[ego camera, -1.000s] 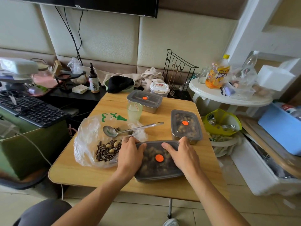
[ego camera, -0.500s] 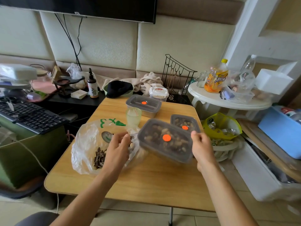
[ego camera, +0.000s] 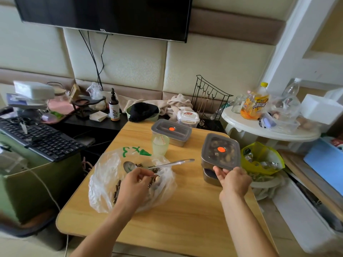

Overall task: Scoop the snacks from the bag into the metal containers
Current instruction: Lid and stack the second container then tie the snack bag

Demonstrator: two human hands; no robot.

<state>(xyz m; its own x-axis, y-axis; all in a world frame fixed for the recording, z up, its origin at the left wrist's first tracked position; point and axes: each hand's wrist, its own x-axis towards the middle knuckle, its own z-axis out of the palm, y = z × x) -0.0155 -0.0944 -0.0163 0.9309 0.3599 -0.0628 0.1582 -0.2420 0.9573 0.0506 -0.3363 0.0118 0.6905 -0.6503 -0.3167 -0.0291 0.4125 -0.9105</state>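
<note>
Gripping one container [ego camera: 220, 151] of three, one spoon [ego camera: 172, 162]

Three metal containers [ego camera: 171, 131] [ego camera: 220, 151] [ego camera: 209, 176], one snack bag [ego camera: 104, 175], one spoon [ego camera: 167, 164], one green cup [ego camera: 160, 147].

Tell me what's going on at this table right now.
A person is packing snacks at a light wooden table. Their right hand grips the near end of a grey-lidded rectangular metal container, held on top of a second metal container. Their left hand is over the clear plastic bag of seeds, fingers curled beside the long metal spoon lying across it; whether it grips the spoon is unclear. A third lidded container stands behind.
</note>
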